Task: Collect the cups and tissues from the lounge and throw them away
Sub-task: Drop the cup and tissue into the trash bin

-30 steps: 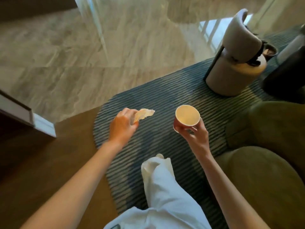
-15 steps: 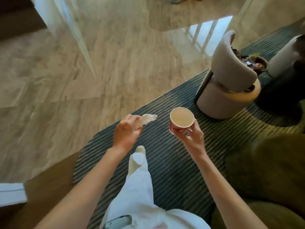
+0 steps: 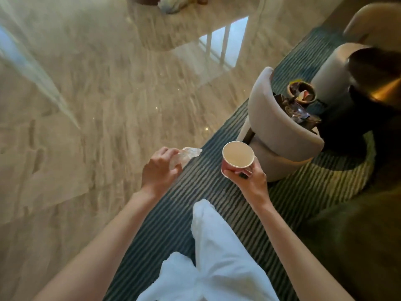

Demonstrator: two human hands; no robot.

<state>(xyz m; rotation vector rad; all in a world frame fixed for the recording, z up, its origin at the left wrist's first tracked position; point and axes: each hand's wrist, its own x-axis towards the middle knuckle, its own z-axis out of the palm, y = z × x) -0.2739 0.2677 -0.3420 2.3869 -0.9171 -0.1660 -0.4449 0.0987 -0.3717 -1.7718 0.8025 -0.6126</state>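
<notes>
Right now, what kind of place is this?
Probably a hotel or office lounge: polished stone floor, striped rug and a round upholstered armchair beside a low dark table.

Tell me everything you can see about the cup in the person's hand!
The cup is a paper one, pink-red outside and pale cream inside, with a thin rolled rim. It looks empty. It is held almost upright, tipped a little, its round mouth facing the camera. The right hand wraps its lower side from below; nothing else touches it. It hangs in the air over the striped rug, in front of a beige chair.
</notes>
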